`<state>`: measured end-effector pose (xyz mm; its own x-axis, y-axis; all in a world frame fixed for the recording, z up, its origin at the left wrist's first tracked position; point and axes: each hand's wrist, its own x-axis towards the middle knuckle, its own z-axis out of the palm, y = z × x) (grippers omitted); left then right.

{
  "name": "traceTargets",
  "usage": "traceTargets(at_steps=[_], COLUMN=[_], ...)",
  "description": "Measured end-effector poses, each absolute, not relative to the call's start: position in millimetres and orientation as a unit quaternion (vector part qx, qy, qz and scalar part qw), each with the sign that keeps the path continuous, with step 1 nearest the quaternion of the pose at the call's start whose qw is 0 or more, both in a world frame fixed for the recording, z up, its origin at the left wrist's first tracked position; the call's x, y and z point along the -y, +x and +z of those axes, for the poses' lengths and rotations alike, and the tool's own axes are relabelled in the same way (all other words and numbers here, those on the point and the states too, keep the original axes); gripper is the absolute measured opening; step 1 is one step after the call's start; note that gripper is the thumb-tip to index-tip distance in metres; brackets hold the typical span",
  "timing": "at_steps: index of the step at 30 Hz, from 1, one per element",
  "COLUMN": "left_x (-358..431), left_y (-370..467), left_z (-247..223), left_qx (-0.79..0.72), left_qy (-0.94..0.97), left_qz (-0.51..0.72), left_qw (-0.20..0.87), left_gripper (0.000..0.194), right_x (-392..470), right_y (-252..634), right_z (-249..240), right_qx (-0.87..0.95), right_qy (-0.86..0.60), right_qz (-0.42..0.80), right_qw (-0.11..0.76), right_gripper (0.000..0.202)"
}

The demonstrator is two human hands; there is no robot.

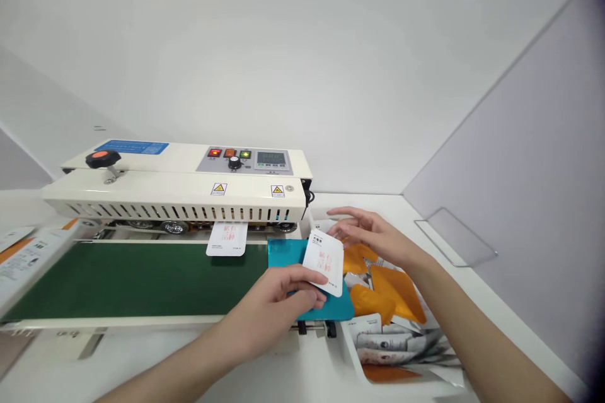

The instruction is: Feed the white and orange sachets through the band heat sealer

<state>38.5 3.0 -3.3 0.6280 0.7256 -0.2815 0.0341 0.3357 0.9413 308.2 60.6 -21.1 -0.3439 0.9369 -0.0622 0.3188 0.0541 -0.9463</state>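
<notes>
A: Left hand — what's it doing?

B: Pinching a white pouch by its lower-left corner, thumb on top, fingers under. The pouch is tilted, red print on its face, and it hangs over the teal plate at the sealer's infeed end.

A: And the right hand?

B: Open, fingers spread and nearly flat, holding nothing. It hovers at about 2 o'clock from the held pouch, just above the tray. Whether the fingertips touch the pouches below I cannot tell.

A: What's in the tray?

B: Orange packets heaped at the far end, white printed pouches at the near end. The tray sits at 4 o'clock from the left hand, just beside the teal plate.

A: The machine?

B: A cream band sealer, long and low, at 11 o'clock from the left hand. The control panel on top shows lit red, orange and green lamps, a black dial and a digital readout. A black knob with an orange cap sits toward its left end.

A: Anything on the belt?

B: A second pouch — top edge tucked under the sealer head, lower part lying on the green belt, at 10 o'clock from the held pouch.

A: Far left?

B: More printed pouches, white and orange, lying past the belt's end at 9 o'clock.
</notes>
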Motion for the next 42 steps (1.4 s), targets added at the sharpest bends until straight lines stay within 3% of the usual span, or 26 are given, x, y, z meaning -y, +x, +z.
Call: traceTargets(at_steps=[2,4,9,13,20,33,38,42], left_x=[-4,-6,-10,-13,-15,-16,-16,-15], left_y=[38,38,37,37,36,37,38,38], left_z=[1,4,5,2,5,2,3,4], left_qx=[-0.374,-0.381,-0.384,-0.392,-0.396,-0.407,-0.407,-0.408], left_qy=[0.503,0.506,0.530,0.543,0.519,0.544,0.544,0.533], left_qz=[0.241,0.247,0.247,0.237,0.232,0.220,0.220,0.226], left_qw=[0.741,0.733,0.715,0.704,0.722,0.700,0.701,0.706], left_gripper=[0.027,0.025,0.023,0.026,0.025,0.030,0.030,0.028], right_x=[-65,-69,-74,-75,-75,-75,-75,-75], right_y=[311,314,318,313,310,330,332,335], right_z=[-31,-42,-54,-48,-43,-26,-22,-20], right_qx=[0.674,0.707,0.736,0.736,0.744,0.680,0.647,0.617], right_qy=[-0.546,-0.584,-0.589,-0.566,-0.577,-0.613,-0.670,-0.680], right_qz=[0.378,0.283,0.274,0.294,0.256,0.219,0.134,0.134], right_qw=[0.324,0.280,0.192,0.228,0.217,0.339,0.340,0.373], right_gripper=[0.038,0.045,0.064,0.060,0.028,0.031,0.030,0.033])
